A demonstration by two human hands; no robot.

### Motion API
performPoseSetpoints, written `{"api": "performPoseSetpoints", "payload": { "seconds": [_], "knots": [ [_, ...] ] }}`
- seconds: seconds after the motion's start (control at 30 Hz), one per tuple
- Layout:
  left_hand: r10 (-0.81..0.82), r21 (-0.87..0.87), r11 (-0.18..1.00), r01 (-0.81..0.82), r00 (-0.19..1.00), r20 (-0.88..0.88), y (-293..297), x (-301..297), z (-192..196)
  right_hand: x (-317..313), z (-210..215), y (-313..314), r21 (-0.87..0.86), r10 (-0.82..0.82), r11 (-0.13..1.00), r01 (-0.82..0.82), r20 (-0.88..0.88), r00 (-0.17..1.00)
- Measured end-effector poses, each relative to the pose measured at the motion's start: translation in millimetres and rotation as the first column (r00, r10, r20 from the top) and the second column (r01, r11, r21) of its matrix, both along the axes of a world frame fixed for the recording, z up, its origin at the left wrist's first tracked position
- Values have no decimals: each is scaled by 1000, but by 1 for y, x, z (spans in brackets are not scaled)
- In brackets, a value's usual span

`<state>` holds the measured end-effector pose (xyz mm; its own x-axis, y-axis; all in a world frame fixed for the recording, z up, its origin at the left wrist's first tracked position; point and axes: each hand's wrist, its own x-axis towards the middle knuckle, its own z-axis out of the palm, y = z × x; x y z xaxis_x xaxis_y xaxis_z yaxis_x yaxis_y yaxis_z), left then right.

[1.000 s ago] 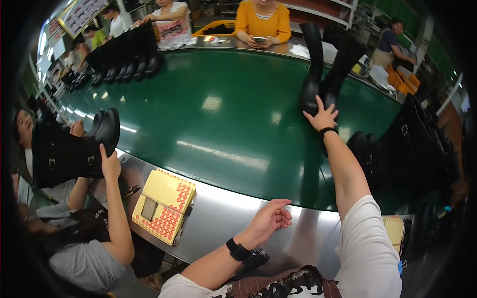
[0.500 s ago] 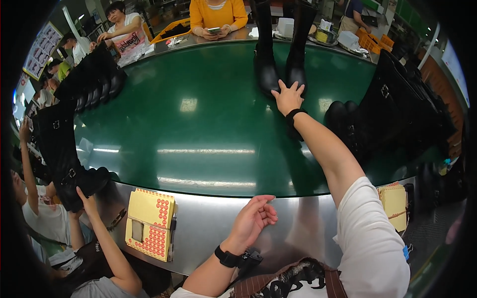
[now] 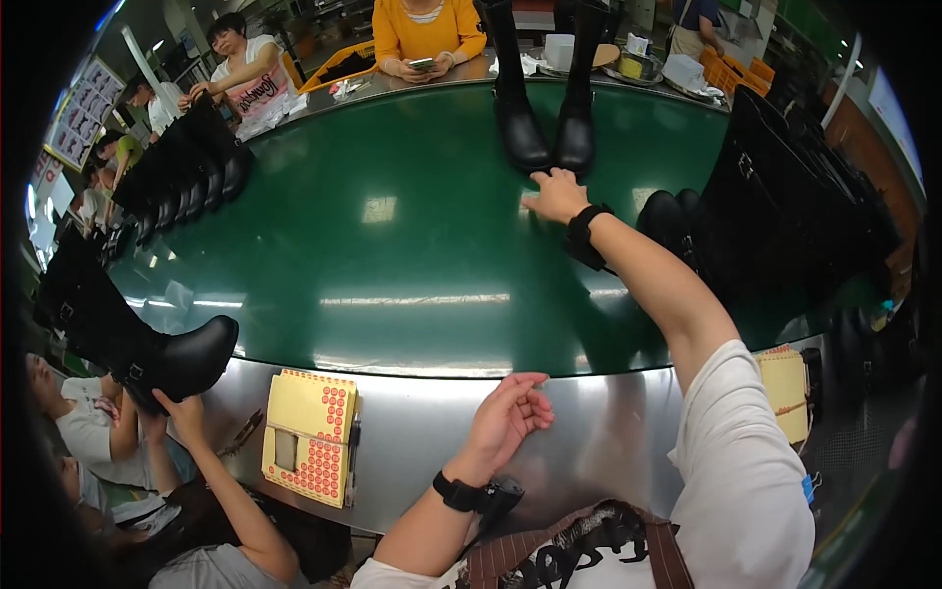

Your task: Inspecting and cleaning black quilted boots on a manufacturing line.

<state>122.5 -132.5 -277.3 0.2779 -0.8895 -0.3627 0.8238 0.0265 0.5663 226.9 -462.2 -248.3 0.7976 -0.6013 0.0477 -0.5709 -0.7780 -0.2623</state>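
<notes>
The right hand [image 3: 555, 193] was open and reaching for the black boots [image 3: 546, 133], so next it needed to grab one, while the left hand [image 3: 507, 417] rested empty.

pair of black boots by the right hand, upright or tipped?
Upright. The pair of black boots stands on its soles on the green belt, shafts rising vertically; the right hand reaches just short of the toes.

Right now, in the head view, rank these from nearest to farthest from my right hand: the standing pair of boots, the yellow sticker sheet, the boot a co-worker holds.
1. Standing pair of boots, just beyond the right hand.
2. Yellow sticker sheet, near edge, left.
3. Co-worker's boot, far left.
</notes>
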Motion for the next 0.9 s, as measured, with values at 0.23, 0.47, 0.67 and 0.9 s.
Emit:
{"api": "performPoseSetpoints", "payload": {
  "seconds": [0.23, 0.47, 0.67, 0.9],
  "knots": [
    [2, -24, 1000, -1, 999, 46, -1, 2, -4, -198, 134, 112, 237, 538, 712, -661, 420, 730],
    [-38, -88, 995, 41, 999, 36, -2, 9, -14, -390, 241, 170, 118, 164, 935, -334, 692, 703],
    [-68, -83, 994, 72, 997, 45, -2, 9, -9, -445, 106, 171, 15, -148, 989, 147, 97, 984],
    [-87, -154, 985, 81, 996, -32, 3, 15, -19, -471, 18, 183, -99, -123, 985, 143, 181, 976]
  ]
}}
